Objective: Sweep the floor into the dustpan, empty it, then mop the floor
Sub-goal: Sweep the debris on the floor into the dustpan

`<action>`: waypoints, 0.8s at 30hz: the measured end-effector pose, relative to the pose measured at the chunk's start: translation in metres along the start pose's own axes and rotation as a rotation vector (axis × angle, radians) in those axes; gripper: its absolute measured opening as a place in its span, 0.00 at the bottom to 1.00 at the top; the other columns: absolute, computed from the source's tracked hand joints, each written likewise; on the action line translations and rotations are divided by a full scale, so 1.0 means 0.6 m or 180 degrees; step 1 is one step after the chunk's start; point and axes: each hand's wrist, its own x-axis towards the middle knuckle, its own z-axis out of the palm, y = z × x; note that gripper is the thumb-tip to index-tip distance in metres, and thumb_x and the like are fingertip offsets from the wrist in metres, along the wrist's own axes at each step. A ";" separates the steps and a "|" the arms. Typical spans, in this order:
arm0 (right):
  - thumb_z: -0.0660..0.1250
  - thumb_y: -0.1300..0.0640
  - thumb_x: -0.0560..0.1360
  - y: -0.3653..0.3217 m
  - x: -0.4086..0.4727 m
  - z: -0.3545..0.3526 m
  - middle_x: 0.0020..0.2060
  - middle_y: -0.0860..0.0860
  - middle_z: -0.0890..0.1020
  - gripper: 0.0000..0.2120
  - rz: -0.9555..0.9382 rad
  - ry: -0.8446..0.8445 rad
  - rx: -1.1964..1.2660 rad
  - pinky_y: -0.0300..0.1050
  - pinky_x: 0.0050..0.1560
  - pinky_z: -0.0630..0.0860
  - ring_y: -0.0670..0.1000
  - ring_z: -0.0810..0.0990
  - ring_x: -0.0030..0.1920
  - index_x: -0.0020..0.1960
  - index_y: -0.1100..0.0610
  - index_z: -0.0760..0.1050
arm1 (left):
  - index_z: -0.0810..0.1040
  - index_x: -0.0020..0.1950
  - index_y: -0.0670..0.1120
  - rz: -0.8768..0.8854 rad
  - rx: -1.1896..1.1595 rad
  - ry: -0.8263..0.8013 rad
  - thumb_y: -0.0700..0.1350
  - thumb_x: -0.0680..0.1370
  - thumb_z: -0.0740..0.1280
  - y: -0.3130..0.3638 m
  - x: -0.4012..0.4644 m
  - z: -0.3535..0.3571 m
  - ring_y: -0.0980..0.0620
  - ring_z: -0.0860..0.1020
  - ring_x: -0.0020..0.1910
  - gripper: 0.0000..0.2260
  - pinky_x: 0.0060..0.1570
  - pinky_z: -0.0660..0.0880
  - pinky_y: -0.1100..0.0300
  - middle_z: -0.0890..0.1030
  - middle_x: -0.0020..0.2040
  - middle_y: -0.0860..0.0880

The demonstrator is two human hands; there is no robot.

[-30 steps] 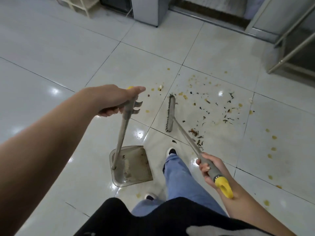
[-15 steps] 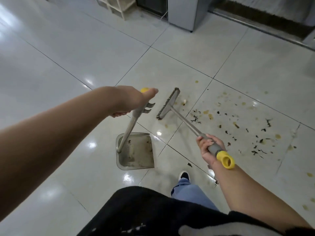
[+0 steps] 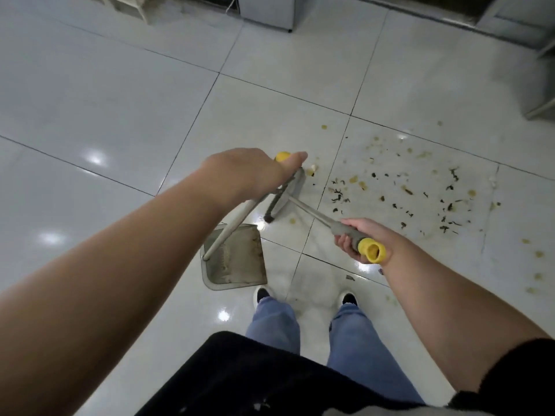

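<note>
My left hand (image 3: 252,172) grips the yellow-capped top of the dustpan's long handle. The grey dustpan (image 3: 237,262) rests on the white tile floor (image 3: 105,94) just ahead of my left shoe, with dusty streaks inside. My right hand (image 3: 360,235) grips the broom handle near its yellow end cap. The broom (image 3: 312,214) slants away to the left; its brush head (image 3: 285,199) sits on the floor beside the dustpan handle, partly hidden by my left hand. Dark and yellow debris (image 3: 420,190) lies scattered on the tile to the right.
My shoes (image 3: 348,298) and blue jeans stand close behind the dustpan. A grey cabinet (image 3: 270,10) and a light shelf frame stand at the back, a metal frame leg (image 3: 540,106) at far right. More yellow spots dot the floor at right.
The brush head has swung left and nearer, now beside the dustpan handle. The view has shifted, and both my feet now show side by side behind the dustpan.
</note>
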 end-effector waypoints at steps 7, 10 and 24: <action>0.61 0.56 0.79 0.011 0.006 -0.027 0.25 0.56 0.75 0.09 -0.0314 0.0155 0.0038 0.33 0.15 0.70 0.45 0.73 0.18 0.47 0.63 0.69 | 0.75 0.31 0.44 0.0286 -0.0278 -0.0405 0.75 0.67 0.52 -0.023 0.012 -0.013 0.50 0.74 0.27 0.34 0.30 0.67 0.60 0.75 0.28 0.49; 0.62 0.55 0.78 0.046 -0.014 -0.093 0.26 0.57 0.76 0.10 -0.0236 0.0185 0.0301 0.32 0.15 0.70 0.45 0.74 0.19 0.46 0.63 0.71 | 0.73 0.30 0.44 0.0301 -0.0376 -0.0608 0.74 0.69 0.54 0.001 0.004 0.002 0.50 0.73 0.25 0.32 0.30 0.68 0.60 0.75 0.26 0.49; 0.64 0.58 0.77 0.192 -0.160 -0.428 0.28 0.56 0.76 0.06 -0.0229 0.1242 -0.0065 0.32 0.16 0.71 0.47 0.73 0.16 0.46 0.61 0.73 | 0.66 0.28 0.47 0.0207 -0.0690 -0.1110 0.71 0.72 0.55 0.165 -0.064 0.120 0.55 0.61 0.15 0.28 0.27 0.60 0.61 0.65 0.18 0.53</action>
